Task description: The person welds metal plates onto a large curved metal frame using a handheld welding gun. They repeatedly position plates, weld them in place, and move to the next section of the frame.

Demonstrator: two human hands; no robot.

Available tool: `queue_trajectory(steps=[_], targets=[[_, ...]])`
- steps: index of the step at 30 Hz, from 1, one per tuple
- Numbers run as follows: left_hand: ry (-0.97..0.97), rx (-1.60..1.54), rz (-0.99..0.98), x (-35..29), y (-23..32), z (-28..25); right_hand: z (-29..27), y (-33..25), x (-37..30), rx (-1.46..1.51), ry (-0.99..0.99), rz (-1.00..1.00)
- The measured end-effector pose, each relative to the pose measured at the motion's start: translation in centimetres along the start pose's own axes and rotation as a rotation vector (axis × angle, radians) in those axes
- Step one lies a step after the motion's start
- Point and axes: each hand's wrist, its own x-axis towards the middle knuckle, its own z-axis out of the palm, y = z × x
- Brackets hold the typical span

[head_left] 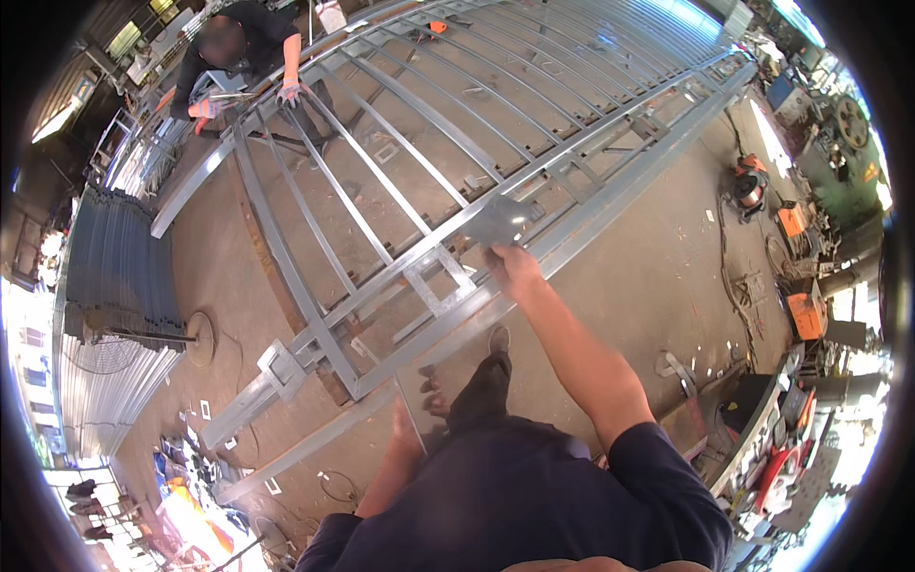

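Note:
My right hand (516, 271) reaches forward over the near rail of a large welded metal frame (448, 133), its fingers closed on the near edge of a flat grey metal plate (498, 221). The plate lies over the frame's double rail, with a bright glint on it. Low by my body, my left hand (406, 426) is closed at the edge of a thin, shiny metal sheet (412, 405). Dark finger shapes show on the sheet's other side; whether they are a reflection I cannot tell. A square metal bracket (439, 281) sits on the rail left of my right hand.
Across the frame at far left, a person (238, 48) bends over it with gloved hands on the bars. Stacked corrugated sheets (124, 257) stand at left. A wire spool machine (749, 186), orange boxes (806, 310) and a cluttered bench (762, 429) line the right. Cables trail across the floor.

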Motion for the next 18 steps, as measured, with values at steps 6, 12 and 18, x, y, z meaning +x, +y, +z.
queue_trajectory(steps=[6,12,18], targets=[[-0.071,-0.092,0.030,10.0,-2.4,5.0,-0.5,-1.0,12.8,-0.088,0.042,0.219],[0.218,0.072,0.139,19.0,-4.0,13.0,-2.8,-7.9,5.4,-1.077,-0.386,0.316],[0.266,0.292,0.307,31.0,-11.4,21.3,-6.8,-20.5,-0.4,-1.230,-0.682,-0.124]])
